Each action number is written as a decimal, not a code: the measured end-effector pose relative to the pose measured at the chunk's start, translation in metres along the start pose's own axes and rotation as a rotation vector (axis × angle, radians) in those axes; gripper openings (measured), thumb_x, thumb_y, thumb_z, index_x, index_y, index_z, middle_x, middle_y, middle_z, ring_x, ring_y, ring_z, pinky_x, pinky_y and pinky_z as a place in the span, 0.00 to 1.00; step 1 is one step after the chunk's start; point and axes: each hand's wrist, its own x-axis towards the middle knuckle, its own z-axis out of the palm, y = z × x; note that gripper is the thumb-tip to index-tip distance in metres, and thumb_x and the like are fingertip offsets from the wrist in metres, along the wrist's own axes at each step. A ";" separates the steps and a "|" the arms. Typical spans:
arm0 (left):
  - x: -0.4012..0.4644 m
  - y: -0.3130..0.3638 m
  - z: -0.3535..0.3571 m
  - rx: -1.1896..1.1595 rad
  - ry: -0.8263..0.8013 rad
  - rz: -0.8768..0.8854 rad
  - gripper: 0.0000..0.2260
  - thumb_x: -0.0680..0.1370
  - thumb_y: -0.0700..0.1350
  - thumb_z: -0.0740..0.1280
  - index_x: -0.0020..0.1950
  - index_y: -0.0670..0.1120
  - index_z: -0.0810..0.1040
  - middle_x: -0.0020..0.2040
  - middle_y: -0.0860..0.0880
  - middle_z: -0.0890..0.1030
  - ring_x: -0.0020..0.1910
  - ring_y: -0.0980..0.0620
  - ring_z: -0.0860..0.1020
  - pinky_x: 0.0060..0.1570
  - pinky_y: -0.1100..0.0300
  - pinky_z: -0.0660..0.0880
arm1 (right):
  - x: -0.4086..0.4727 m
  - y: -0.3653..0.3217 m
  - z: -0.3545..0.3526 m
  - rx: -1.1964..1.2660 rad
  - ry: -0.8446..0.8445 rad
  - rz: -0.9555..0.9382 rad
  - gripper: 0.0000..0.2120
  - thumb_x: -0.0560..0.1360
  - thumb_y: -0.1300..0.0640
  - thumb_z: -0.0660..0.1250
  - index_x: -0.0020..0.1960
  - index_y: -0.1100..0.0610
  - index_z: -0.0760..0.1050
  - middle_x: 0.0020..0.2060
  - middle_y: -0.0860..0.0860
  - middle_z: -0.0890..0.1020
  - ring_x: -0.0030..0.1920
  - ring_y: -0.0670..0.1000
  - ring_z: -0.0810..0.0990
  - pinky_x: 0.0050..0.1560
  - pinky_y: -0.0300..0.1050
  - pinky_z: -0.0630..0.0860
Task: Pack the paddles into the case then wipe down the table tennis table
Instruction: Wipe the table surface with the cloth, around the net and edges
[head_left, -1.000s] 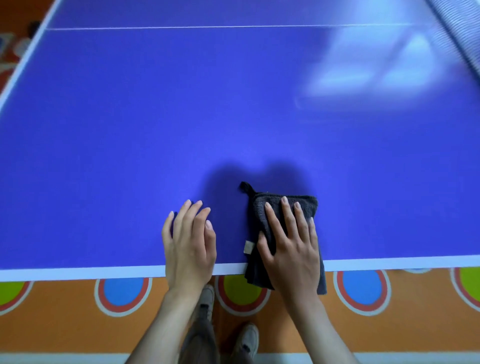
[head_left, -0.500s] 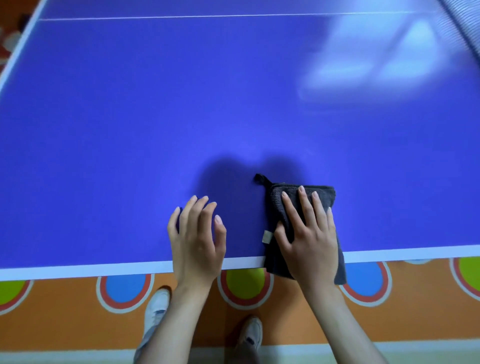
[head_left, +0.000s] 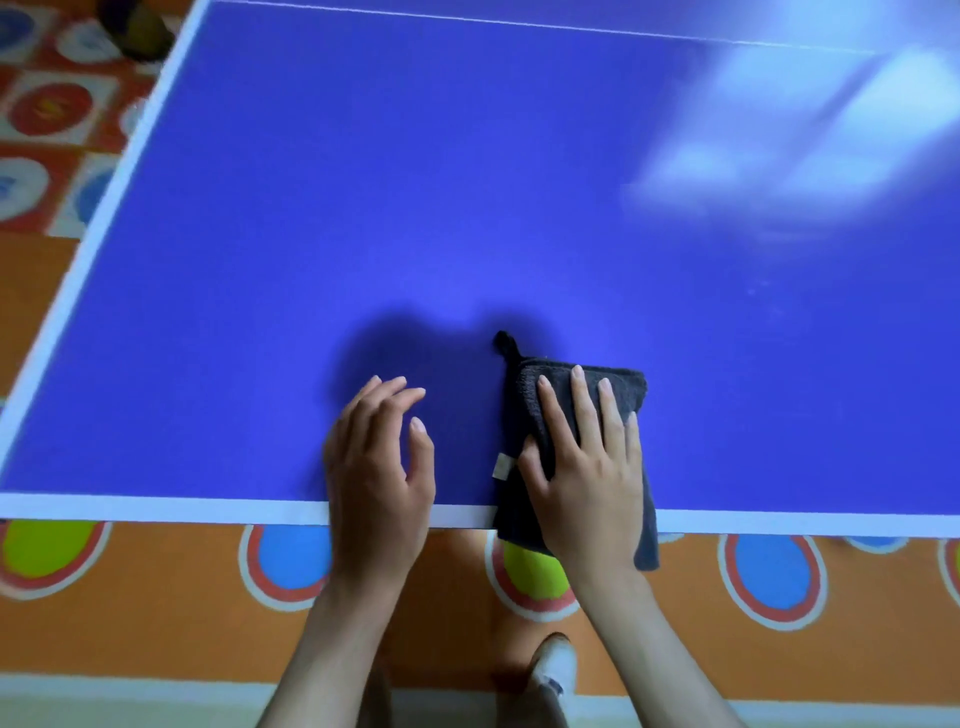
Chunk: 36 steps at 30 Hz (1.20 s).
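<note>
My right hand (head_left: 587, 467) presses flat, fingers spread, on the dark folded cloth (head_left: 576, 447) at the near edge of the table tennis table (head_left: 363, 208) — its lower end hangs over that edge. My left hand (head_left: 379, 467) lies beside the cloth, loose and holding nothing.

You are seeing the blue table tennis table (head_left: 467, 208), white-edged, lying flat, with a folded dark cloth (head_left: 631, 395) overhanging its near edge.

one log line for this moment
phase: wiping | right hand: flat on dark cloth at near edge | left hand: on table
</note>
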 end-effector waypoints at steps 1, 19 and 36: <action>0.005 -0.015 -0.013 0.007 0.003 -0.014 0.13 0.83 0.42 0.62 0.66 0.44 0.79 0.67 0.47 0.79 0.73 0.47 0.73 0.70 0.46 0.70 | 0.000 -0.019 0.004 -0.001 0.000 0.000 0.28 0.81 0.45 0.59 0.81 0.46 0.67 0.81 0.52 0.66 0.82 0.58 0.60 0.80 0.63 0.59; 0.062 -0.247 -0.196 0.060 0.066 -0.226 0.14 0.84 0.42 0.61 0.68 0.42 0.77 0.69 0.44 0.78 0.72 0.44 0.73 0.68 0.43 0.72 | -0.003 -0.351 0.069 -0.008 -0.062 -0.178 0.28 0.83 0.46 0.57 0.81 0.52 0.66 0.82 0.57 0.62 0.82 0.63 0.59 0.79 0.67 0.59; 0.070 -0.301 -0.239 0.075 0.160 -0.345 0.13 0.83 0.37 0.62 0.66 0.44 0.79 0.65 0.46 0.81 0.66 0.48 0.77 0.64 0.55 0.74 | 0.059 -0.479 0.116 0.136 -0.038 -0.270 0.25 0.84 0.46 0.56 0.80 0.50 0.68 0.81 0.54 0.66 0.82 0.59 0.60 0.79 0.67 0.57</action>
